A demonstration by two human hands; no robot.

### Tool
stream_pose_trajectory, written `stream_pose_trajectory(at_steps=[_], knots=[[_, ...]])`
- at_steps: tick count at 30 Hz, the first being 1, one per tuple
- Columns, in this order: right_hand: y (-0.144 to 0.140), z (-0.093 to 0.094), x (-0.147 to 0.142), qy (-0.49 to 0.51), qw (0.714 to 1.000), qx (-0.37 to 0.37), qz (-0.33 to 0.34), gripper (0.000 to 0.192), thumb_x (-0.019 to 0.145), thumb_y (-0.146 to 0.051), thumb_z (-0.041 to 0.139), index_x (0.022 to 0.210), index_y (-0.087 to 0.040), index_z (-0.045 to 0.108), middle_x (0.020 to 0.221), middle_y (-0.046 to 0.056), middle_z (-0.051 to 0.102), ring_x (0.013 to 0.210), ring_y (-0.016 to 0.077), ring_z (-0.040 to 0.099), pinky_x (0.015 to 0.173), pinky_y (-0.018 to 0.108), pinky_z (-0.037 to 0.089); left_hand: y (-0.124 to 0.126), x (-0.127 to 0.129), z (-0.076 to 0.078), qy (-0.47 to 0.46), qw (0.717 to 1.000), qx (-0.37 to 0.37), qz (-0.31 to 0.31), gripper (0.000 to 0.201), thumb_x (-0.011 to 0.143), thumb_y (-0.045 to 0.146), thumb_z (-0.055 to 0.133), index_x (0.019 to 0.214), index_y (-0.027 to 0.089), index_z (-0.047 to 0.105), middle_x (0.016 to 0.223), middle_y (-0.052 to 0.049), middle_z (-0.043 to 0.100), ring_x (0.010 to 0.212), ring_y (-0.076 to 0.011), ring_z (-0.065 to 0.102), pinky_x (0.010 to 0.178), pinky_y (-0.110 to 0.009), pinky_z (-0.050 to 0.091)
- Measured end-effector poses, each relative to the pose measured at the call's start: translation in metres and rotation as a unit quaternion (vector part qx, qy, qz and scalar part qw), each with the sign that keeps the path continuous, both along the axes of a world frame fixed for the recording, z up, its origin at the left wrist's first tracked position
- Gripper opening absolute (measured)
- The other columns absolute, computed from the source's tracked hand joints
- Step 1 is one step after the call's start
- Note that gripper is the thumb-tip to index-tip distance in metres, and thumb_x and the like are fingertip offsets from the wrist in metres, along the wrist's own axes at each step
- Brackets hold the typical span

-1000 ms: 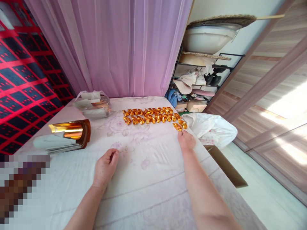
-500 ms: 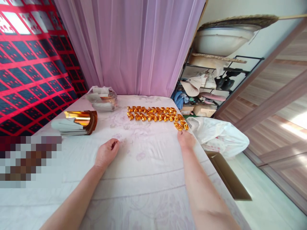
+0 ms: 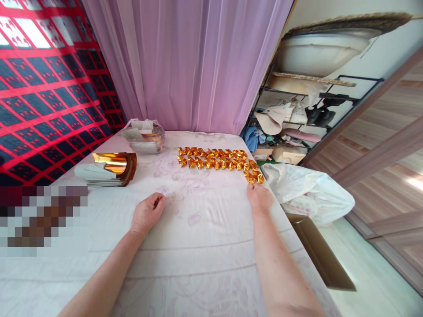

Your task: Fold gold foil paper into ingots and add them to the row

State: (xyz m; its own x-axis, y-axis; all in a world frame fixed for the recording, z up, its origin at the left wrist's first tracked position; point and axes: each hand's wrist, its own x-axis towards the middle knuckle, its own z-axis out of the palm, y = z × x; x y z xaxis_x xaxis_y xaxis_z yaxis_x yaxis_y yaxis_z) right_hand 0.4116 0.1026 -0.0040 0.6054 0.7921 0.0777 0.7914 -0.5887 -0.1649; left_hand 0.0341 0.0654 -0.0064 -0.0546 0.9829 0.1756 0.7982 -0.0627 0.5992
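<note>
Several small folded gold-foil ingots stand in rows across the tablecloth, and the rows bend toward me at the right end. My right hand is closed just in front of the nearest ingot, its fingertips right at that ingot's near edge. Whether they pinch anything is hidden. My left hand rests on the cloth as a loose fist with nothing visible in it. Beyond it on the left lies a bent stack of gold foil and white paper sheets.
A clear plastic bag of paper sheets stands at the back left of the table. Off the right edge are a white plastic bag and a cardboard box. A shelf rack with shoes and basins stands behind. A purple curtain hangs at the back.
The view has tilted slightly, so things on the right appear shifted right. My right fingertips now show just below the nearest ingot instead of overlapping it. My left hand has stayed in place.
</note>
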Motion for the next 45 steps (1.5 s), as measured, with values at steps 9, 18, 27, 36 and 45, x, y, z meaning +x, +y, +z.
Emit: stream_pose_trajectory(at_steps=[9,18,27,36,45], knots=[[0.002,-0.001,0.001,0.054,0.998,0.012,-0.038,0.041,0.094,-0.038,0.038,0.108,-0.023,0.074,0.097,0.014,0.070,0.092,0.0277,0.066,0.079,0.039,0.050,0.001,-0.002,-0.002,0.011,1.000,0.011,0.004,0.032,0.079,0.043,0.041,0.081,0.024,0.065,0.070,-0.001,0.071,0.064,-0.0182,0.065,0.061,-0.024,0.044],[-0.006,0.002,0.004,0.066,0.994,0.061,-0.061,0.040,0.095,-0.046,0.041,0.099,-0.023,0.073,0.088,0.009,0.069,0.088,0.0243,0.066,0.076,0.033,0.049,0.001,-0.004,-0.004,0.004,1.000,0.016,0.006,0.029,0.079,0.042,0.043,0.082,0.024,0.066,0.072,-0.001,0.072,0.067,-0.0187,0.066,0.062,-0.025,0.045],[-0.006,0.006,0.010,0.079,0.987,0.090,-0.107,0.036,0.095,-0.037,0.042,0.112,-0.017,0.066,0.091,0.011,0.069,0.087,0.0234,0.066,0.074,0.032,0.047,0.001,-0.004,-0.005,-0.013,1.000,0.009,0.007,0.030,0.079,0.045,0.044,0.082,0.024,0.066,0.071,-0.001,0.072,0.067,-0.0192,0.066,0.062,-0.025,0.044],[-0.027,0.004,-0.024,0.063,0.993,0.063,-0.078,0.031,0.094,-0.032,0.043,0.109,-0.020,0.067,0.092,0.009,0.073,0.087,0.0237,0.068,0.073,0.031,0.047,-0.002,-0.005,-0.007,-0.087,0.996,0.023,0.002,0.029,0.079,0.045,0.045,0.081,0.023,0.064,0.064,0.001,0.067,0.061,-0.0173,0.062,0.060,-0.025,0.044],[-0.037,0.002,-0.067,0.051,0.998,0.020,-0.024,0.028,0.095,-0.035,0.044,0.105,-0.022,0.067,0.092,0.009,0.073,0.082,0.0229,0.068,0.065,0.029,0.041,-0.005,-0.006,-0.016,-0.190,0.981,0.024,-0.015,0.025,0.080,0.042,0.048,0.078,0.022,0.063,0.056,0.004,0.055,0.053,-0.0129,0.051,0.055,-0.023,0.039]])
